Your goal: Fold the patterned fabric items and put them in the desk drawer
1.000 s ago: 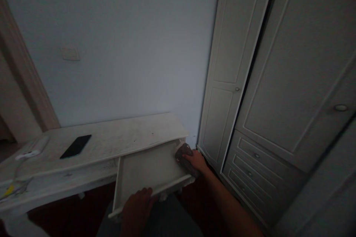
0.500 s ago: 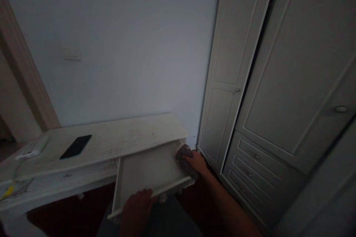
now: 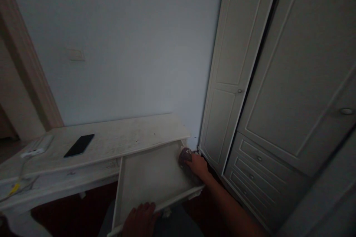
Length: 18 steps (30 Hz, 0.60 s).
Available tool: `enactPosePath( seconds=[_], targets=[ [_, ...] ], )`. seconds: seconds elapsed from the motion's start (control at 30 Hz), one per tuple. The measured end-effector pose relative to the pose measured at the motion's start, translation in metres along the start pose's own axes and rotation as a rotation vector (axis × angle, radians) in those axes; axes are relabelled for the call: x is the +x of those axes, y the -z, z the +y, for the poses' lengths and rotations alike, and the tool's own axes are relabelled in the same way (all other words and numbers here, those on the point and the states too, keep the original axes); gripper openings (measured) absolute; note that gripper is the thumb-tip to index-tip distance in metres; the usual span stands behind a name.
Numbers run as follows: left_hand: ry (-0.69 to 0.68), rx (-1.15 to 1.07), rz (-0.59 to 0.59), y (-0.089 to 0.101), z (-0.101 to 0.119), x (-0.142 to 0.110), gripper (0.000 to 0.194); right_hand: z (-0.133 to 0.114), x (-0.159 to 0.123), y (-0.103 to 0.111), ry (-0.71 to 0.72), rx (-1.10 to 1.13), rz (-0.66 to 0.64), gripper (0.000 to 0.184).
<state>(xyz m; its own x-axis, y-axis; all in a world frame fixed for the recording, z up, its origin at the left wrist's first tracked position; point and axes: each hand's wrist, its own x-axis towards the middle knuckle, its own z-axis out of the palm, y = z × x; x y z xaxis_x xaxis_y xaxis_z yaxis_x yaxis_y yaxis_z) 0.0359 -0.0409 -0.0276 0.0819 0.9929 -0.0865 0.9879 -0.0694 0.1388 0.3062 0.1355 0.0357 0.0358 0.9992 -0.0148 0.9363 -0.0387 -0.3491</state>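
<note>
A white drawer (image 3: 150,177) stands pulled out of a white desk (image 3: 116,142). My left hand (image 3: 140,220) grips the drawer's front edge from below, fingers curled over the rim. My right hand (image 3: 198,164) presses a dark brownish cloth (image 3: 184,154) against the drawer's right side wall near its back corner, fingers closed on the cloth. The inside of the drawer looks bare.
A black phone (image 3: 79,145) lies on the desk top, with a white device and cable (image 3: 36,148) at its left end. A tall white wardrobe (image 3: 267,92) with doors and small drawers stands close on the right. A wooden door frame (image 3: 25,66) rises at left.
The view shifted slightly right and down. My right hand and cloth slid a little further back along the drawer's right side. My left hand stays on the front edge.
</note>
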Motion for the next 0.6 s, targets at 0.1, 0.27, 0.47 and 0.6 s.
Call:
enactPosePath(
  seconds=[0.1, 0.27, 0.47, 0.6],
  targets=[
    [0.005, 0.021, 0.026, -0.001, 0.000, -0.001, 0.044, -0.019, 0.032, 0.003, 0.004, 0.061, 0.019, 0.043],
    [0.000, 0.020, 0.089, -0.005, 0.000, -0.003, 0.041, -0.036, 0.080, 0.011, 0.030, 0.238, -0.010, 0.044],
    [0.000, 0.016, 0.077, -0.005, 0.001, -0.001, 0.041, -0.003, 0.076, 0.008, 0.069, 0.478, -0.148, 0.037],
    [-0.003, 0.030, 0.087, 0.007, 0.006, -0.004, 0.039, 0.035, 0.046, 0.000, 0.047, 0.586, -0.150, 0.046]
  ],
)
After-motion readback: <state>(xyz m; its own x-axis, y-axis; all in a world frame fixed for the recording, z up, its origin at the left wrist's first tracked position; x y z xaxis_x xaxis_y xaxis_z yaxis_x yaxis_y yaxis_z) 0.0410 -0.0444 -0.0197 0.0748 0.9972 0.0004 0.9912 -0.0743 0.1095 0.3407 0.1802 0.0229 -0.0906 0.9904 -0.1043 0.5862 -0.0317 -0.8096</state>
